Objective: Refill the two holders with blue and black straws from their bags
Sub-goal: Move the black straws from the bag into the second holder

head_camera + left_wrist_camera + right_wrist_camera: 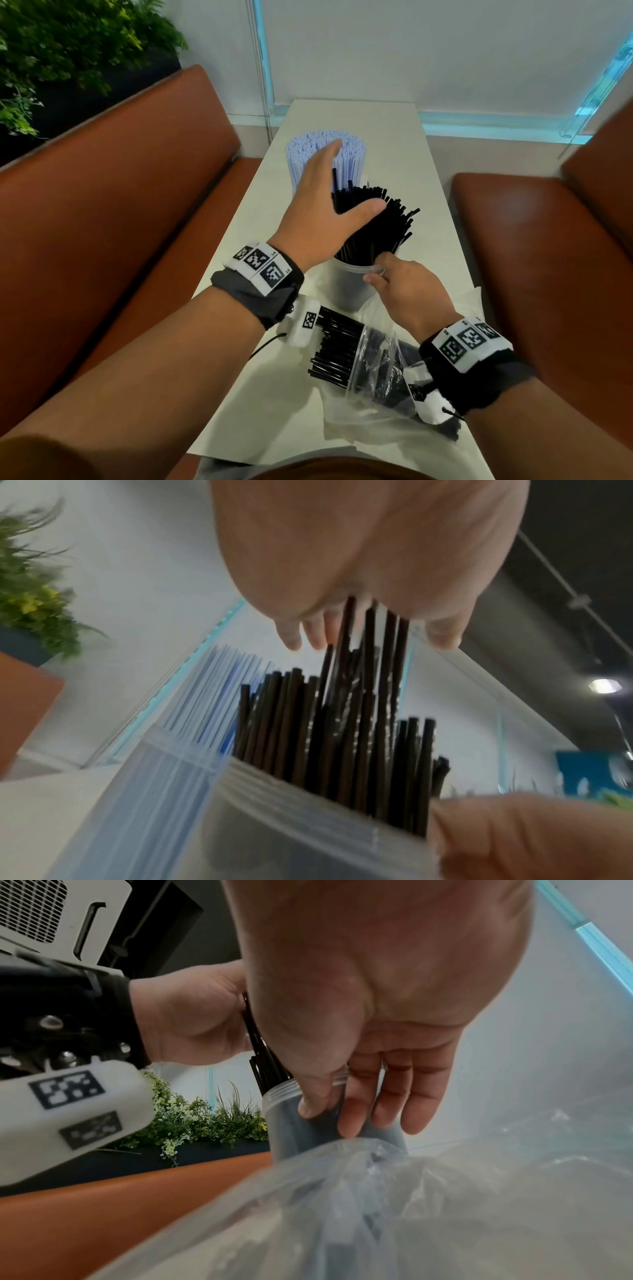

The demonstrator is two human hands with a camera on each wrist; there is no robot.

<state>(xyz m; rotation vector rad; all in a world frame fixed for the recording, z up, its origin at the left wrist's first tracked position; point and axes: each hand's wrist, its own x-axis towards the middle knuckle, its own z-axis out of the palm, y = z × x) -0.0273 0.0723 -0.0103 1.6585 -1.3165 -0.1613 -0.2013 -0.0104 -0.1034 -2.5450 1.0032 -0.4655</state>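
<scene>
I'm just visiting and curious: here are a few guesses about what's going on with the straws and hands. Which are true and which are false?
1. The left hand lies flat with straight fingers on top of the black straws in the near holder. True.
2. The right hand rests idle on the table. False: it grips the near holder at its rim.
3. The far holder is filled with blue straws. True.
4. All black straws are out of their bag. False: a bundle of black straws still lies half in the clear bag near the person.
5. The two holders stand at opposite ends of the table. False: they stand right next to each other.
</scene>
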